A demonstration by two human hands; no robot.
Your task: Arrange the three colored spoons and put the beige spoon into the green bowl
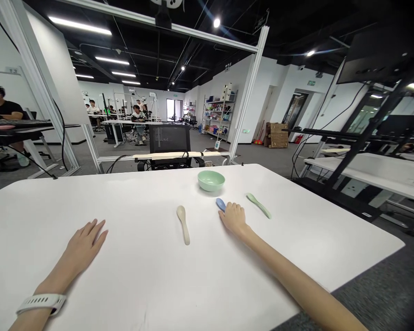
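My right hand [234, 218] is closed over the handle of a blue spoon [221, 204], whose bowl end sticks out to the left of my fingers. The handle is hidden under the hand. To its right lies a green spoon [259, 206], and to its left a beige spoon [183, 225] rests on the white table. Behind the blue spoon stands a light green bowl [211, 182], upright. My left hand [84, 244], with a pale band on the wrist, lies palm down on the table at the left, fingers stretched out and holding nothing.
The white table [131, 285] fills the foreground. A metal frame [250, 87] rises beyond its far edge, with a black office chair [169, 138] behind it. To the right stands another desk [362, 179]. Several people sit farther back.
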